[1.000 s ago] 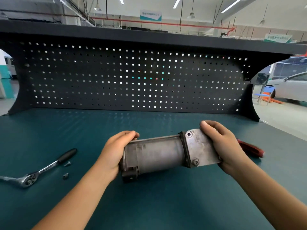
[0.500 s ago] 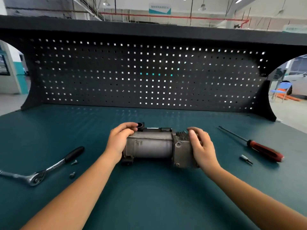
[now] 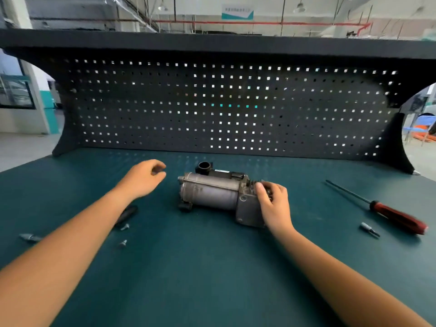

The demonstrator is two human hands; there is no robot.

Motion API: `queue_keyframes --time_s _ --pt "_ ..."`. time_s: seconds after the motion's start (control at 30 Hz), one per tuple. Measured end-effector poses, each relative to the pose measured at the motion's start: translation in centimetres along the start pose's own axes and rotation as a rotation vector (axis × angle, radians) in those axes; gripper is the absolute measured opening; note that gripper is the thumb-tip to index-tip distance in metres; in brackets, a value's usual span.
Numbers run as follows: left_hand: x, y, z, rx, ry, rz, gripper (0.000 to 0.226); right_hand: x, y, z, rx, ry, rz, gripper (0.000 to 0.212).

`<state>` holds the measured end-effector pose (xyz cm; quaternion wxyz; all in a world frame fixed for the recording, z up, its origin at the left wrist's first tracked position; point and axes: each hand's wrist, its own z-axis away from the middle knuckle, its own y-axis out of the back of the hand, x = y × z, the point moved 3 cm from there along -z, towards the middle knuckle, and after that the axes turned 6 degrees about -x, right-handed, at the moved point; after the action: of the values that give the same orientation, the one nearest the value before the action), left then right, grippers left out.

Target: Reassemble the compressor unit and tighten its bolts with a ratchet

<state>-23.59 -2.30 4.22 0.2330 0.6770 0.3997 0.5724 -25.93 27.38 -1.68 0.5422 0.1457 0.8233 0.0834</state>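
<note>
One end of the compressor (image 3: 212, 192) lies gripped in the right hand (image 3: 274, 204).

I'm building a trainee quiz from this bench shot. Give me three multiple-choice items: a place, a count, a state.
1. Where does the red-handled screwdriver lie? A. right of the compressor B. left of it C. on top of it
2. How many loose bolts show left of the compressor? A. one B. two C. five
3. What does the left hand hold? A. a bolt B. the compressor C. nothing
Key: 1 A, it lies right of the compressor; 2 B, two show there; 3 C, it hovers empty while the right hand grips the compressor's end.
</note>
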Motion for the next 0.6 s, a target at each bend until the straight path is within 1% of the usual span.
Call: queue_keyframes --time_s 0.07,0.13,0.17,0.2,0.23,0.27,0.3,0.33,0.37,0.4,0.43,0.47,0.5,0.57,0.6 --pt "-3.1 2.0 2.0 -0.077 0.089 -0.015 0.024 -0.2 0.0 0.3 0.027 -0.023 0.045 0.027" --pt "-6.6 3.5 4.9 -0.155 0.186 -0.067 0.023 -1.0 -0.1 0.7 0.094 -0.009 0.212 0.038" --pt "-8.2 4.1 6.4 -0.156 0.225 -0.086 0.021 -1.8 -0.2 1.3 0.143 0.038 0.304 0.04" --pt "-9.6 4.6 8.0 -0.129 0.253 -0.09 0.017 -2.9 -0.5 2.1 0.181 0.122 0.37 0.039" --pt "-10.7 4.9 9.5 -0.092 0.265 -0.092 0.01 -4.0 -1.0 3.0 0.187 0.244 0.405 0.037" --pt "-11.3 5.0 10.8 -0.061 0.269 -0.102 0.004 -4.9 -1.8 3.8 0.136 0.38 0.437 0.034" --pt "-11.5 4.8 11.8 -0.043 0.265 -0.124 0.008 -5.7 -3.2 4.9 0.004 0.483 0.49 0.029" --pt "-11.6 4.6 12.5 -0.03 0.256 -0.146 0.013 -6.3 -5.0 6.1 -0.19 0.534 0.567 0.026" --pt "-11.4 4.5 12.7 -0.011 0.239 -0.149 0.018 -6.6 -7.0 7.5 -0.394 0.528 0.639 0.028" --pt "-11.1 4.5 12.8 0.005 0.219 -0.132 0.02 -6.8 -9.1 8.6 -0.554 0.487 0.674 0.031" --pt "-10.8 4.4 12.9 0.002 0.202 -0.113 0.018 -7.2 -11.1 9.8 -0.667 0.438 0.682 0.034" --pt "-10.6 4.2 12.9 -0.018 0.187 -0.107 0.016 -7.7 -13.0 10.7 -0.726 0.412 0.68 0.038" --pt "-10.6 4.0 13.0 -0.059 0.18 -0.13 0.016 -8.3 -14.7 11.3 -0.75 0.402 0.672 0.04" --pt "-11.0 3.6 13.1 -0.122 0.171 -0.241 0.021 -9.5 -17.3 12.0 -0.755 0.372 0.631 0.04" --pt "-11.2 3.6 13.2 -0.121 0.167 -0.294 0.02 -10.0 -18.2 12.0 -0.756 0.361 0.622 0.038"
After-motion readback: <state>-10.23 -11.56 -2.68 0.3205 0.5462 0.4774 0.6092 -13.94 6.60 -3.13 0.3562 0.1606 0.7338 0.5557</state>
